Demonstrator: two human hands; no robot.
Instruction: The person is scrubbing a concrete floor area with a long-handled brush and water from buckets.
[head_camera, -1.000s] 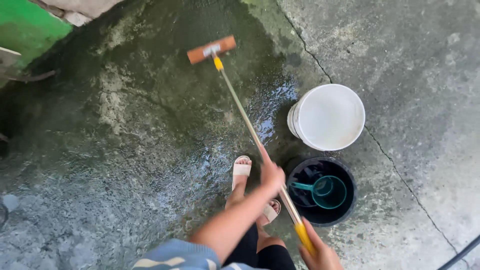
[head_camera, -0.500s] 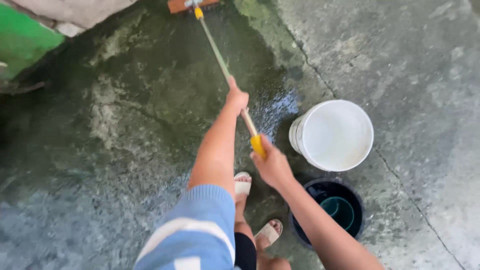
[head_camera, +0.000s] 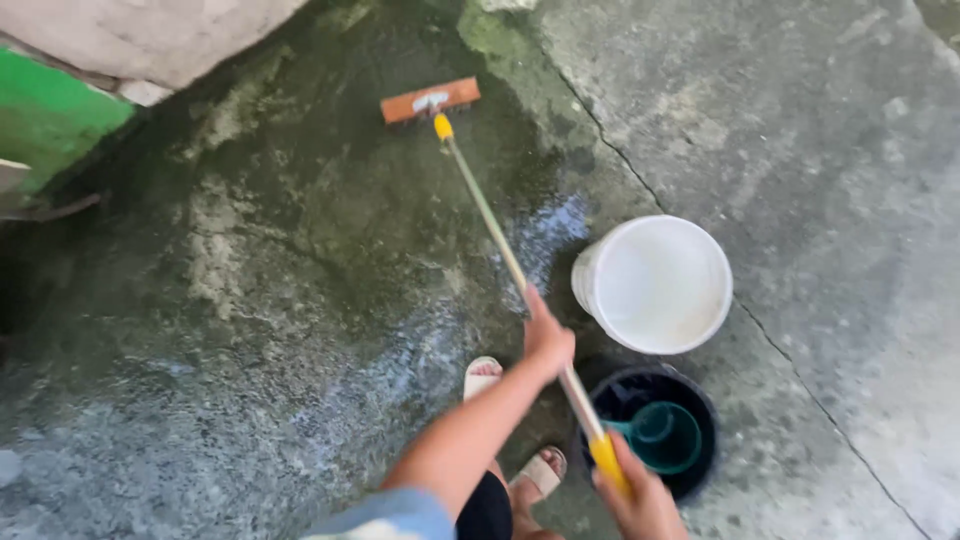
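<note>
Both hands are on the long-handled scrub brush (head_camera: 520, 270): left hand (head_camera: 547, 340) wrapped around the metal shaft approx mid-length, right hand (head_camera: 640, 500) closed on the yellow end grip (head_camera: 607, 458) at the bottom edge of view. Brush head (head_camera: 430, 100) sits flat on the wet, green-stained concrete floor (head_camera: 300, 300), well out in front near the wall base.

Risks, as I judge them:
- Floor looks slick w/ water + algae; feet in open sandals (head_camera: 482, 375) stand right on it, so a hard push could mean a slip.
- White bucket (head_camera: 652, 284) and black bucket (head_camera: 650, 430) (a teal dipper (head_camera: 660, 436) lies inside) sit just beside the handle and right elbow; a wide back-stroke could knock one over.
- Wet shaft could slide through the left-hand grip.
</note>
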